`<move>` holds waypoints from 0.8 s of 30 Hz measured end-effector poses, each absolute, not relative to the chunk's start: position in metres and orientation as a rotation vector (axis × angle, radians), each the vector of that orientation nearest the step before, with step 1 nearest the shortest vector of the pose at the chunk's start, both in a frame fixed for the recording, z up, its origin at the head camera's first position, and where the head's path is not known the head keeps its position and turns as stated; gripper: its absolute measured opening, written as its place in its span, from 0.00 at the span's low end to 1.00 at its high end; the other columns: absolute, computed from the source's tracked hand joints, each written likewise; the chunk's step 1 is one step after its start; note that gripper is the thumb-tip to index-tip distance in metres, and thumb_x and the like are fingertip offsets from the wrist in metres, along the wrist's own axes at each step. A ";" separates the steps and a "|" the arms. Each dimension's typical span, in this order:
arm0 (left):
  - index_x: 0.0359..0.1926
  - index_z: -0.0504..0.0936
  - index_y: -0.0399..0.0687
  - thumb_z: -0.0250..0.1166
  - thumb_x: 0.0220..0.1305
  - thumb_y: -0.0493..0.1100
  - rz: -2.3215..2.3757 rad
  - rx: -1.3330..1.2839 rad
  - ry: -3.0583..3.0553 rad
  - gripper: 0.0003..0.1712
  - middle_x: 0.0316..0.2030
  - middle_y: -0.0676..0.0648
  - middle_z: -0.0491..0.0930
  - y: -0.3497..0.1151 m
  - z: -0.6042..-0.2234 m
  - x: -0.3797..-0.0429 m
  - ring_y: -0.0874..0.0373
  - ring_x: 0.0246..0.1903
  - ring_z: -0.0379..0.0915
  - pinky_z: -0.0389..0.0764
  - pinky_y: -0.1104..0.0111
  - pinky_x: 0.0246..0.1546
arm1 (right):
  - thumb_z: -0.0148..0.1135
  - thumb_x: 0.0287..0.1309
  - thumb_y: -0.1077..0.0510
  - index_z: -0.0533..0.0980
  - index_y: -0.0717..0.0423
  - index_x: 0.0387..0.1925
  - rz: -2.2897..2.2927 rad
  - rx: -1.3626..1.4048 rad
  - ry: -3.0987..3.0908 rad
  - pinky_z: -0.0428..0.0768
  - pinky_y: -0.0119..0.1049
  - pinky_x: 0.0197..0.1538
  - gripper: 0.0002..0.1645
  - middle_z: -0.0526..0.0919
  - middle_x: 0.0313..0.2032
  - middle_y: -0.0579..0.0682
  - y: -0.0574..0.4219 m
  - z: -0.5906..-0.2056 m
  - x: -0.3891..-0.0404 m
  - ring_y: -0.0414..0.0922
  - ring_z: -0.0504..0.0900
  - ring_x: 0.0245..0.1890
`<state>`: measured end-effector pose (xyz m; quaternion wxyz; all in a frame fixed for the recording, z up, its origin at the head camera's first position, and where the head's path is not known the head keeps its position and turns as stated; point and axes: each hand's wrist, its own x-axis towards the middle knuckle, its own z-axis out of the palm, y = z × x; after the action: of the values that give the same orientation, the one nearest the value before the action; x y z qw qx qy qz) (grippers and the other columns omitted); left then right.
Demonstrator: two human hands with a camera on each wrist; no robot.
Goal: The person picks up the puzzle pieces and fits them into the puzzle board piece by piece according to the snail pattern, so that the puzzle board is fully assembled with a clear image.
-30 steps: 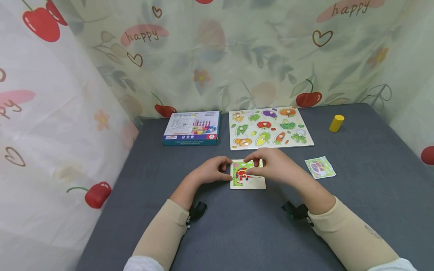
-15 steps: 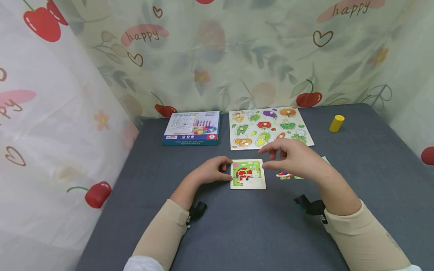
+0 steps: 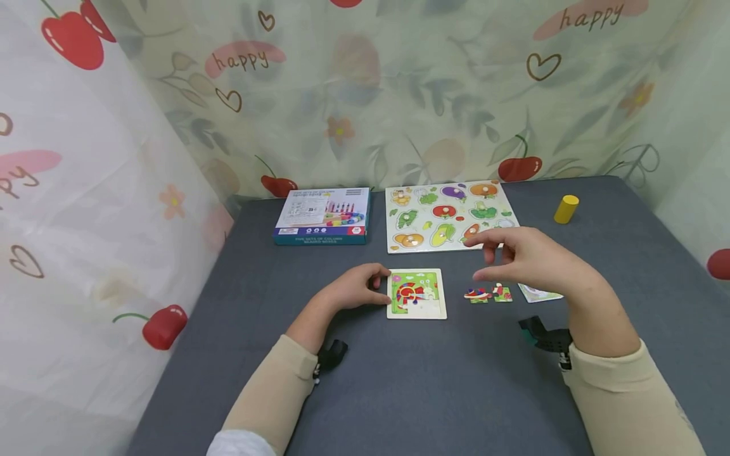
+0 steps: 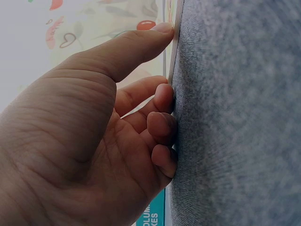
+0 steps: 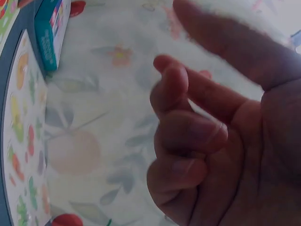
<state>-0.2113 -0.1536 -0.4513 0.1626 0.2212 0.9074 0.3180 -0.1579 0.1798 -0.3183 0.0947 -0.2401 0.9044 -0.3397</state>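
A small square jigsaw board (image 3: 429,310) lies on the grey table; its picture is green with a red and multicoloured figure, and bare wood shows along its lower right. At its left edge my left hand (image 3: 359,285) touches it with thumb and index fingertips, the other fingers loosely bent against the table in the left wrist view. My right hand (image 3: 536,259) hovers to the right with thumb and index spread apart and nothing between them. Below its fingertips lie two visible loose jigsaw pieces (image 3: 478,296), red, white and green. A printed square card (image 3: 538,295) is partly hidden behind that hand.
A white vegetable peg board (image 3: 422,218) lies behind the jigsaw, its right corner covered by my right hand. Left of it sits a flat blue-edged box (image 3: 322,215). A yellow cylinder (image 3: 566,209) stands back right. A patterned cloth (image 3: 353,95) hangs behind the table.
My right hand has moved off the jigsaw board toward the right, uncovering the picture and the loose pieces. My left hand has stayed at the board's left edge.
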 end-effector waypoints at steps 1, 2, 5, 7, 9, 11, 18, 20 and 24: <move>0.56 0.73 0.50 0.72 0.52 0.54 0.908 0.628 2.586 0.32 0.33 0.49 0.70 -0.154 -0.451 -0.211 0.58 0.34 0.66 0.65 0.65 0.35 | 0.72 0.43 0.38 0.75 0.43 0.52 -1.004 -0.711 2.654 0.70 0.35 0.25 0.34 0.74 0.34 0.47 0.183 -0.321 -0.161 0.45 0.69 0.19; 0.56 0.73 0.50 0.72 0.52 0.53 0.911 0.626 2.584 0.32 0.33 0.49 0.70 -0.154 -0.451 -0.211 0.57 0.34 0.66 0.65 0.65 0.35 | 0.72 0.43 0.39 0.74 0.44 0.52 -1.005 -0.711 2.621 0.70 0.35 0.24 0.34 0.74 0.33 0.48 0.187 -0.323 -0.165 0.45 0.69 0.18; 0.56 0.73 0.50 0.72 0.52 0.53 0.919 0.624 2.579 0.32 0.33 0.48 0.70 -0.154 -0.450 -0.211 0.57 0.33 0.66 0.65 0.65 0.34 | 0.74 0.44 0.43 0.73 0.44 0.51 -1.009 -0.692 2.522 0.71 0.36 0.25 0.32 0.74 0.32 0.50 0.196 -0.332 -0.174 0.45 0.69 0.18; 0.56 0.73 0.50 0.72 0.52 0.53 0.919 0.628 2.579 0.32 0.33 0.48 0.70 -0.154 -0.450 -0.210 0.57 0.33 0.66 0.65 0.65 0.34 | 0.74 0.45 0.45 0.72 0.47 0.51 -1.014 -0.674 2.462 0.71 0.36 0.26 0.31 0.73 0.31 0.52 0.201 -0.338 -0.180 0.45 0.69 0.20; 0.56 0.73 0.50 0.72 0.52 0.53 0.917 0.628 2.579 0.32 0.33 0.48 0.70 -0.153 -0.450 -0.210 0.57 0.33 0.66 0.65 0.65 0.34 | 0.74 0.45 0.46 0.73 0.49 0.50 -1.023 -0.647 2.403 0.70 0.36 0.26 0.31 0.72 0.30 0.53 0.205 -0.345 -0.185 0.45 0.69 0.22; 0.57 0.73 0.49 0.72 0.52 0.53 0.915 0.626 2.580 0.32 0.33 0.48 0.70 -0.153 -0.449 -0.209 0.57 0.34 0.66 0.65 0.65 0.35 | 0.73 0.46 0.47 0.73 0.52 0.50 -1.032 -0.618 2.348 0.70 0.36 0.27 0.30 0.71 0.29 0.54 0.207 -0.353 -0.191 0.45 0.69 0.23; 0.56 0.73 0.50 0.72 0.52 0.52 0.918 0.623 2.591 0.32 0.33 0.48 0.70 -0.154 -0.450 -0.209 0.57 0.34 0.66 0.65 0.65 0.35 | 0.72 0.49 0.56 0.72 0.62 0.48 -1.038 -0.553 2.225 0.65 0.33 0.22 0.26 0.68 0.24 0.51 0.214 -0.384 -0.210 0.42 0.66 0.20; 0.56 0.73 0.50 0.72 0.52 0.53 0.920 0.621 2.589 0.32 0.33 0.48 0.70 -0.154 -0.451 -0.209 0.57 0.34 0.67 0.65 0.65 0.35 | 0.71 0.49 0.57 0.72 0.63 0.48 -1.026 -0.530 2.205 0.63 0.32 0.20 0.26 0.68 0.23 0.50 0.214 -0.392 -0.213 0.42 0.65 0.19; 0.56 0.74 0.50 0.72 0.52 0.53 0.921 0.616 2.588 0.32 0.33 0.48 0.70 -0.153 -0.451 -0.209 0.57 0.35 0.67 0.65 0.64 0.36 | 0.71 0.49 0.60 0.73 0.64 0.46 -1.018 -0.506 2.182 0.63 0.32 0.21 0.23 0.68 0.22 0.49 0.212 -0.406 -0.218 0.41 0.65 0.19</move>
<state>-0.2094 -0.1534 -0.4506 0.1625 0.2160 0.9070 0.3229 -0.2177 0.2123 -0.4059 0.3340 -0.1938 0.8360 -0.3899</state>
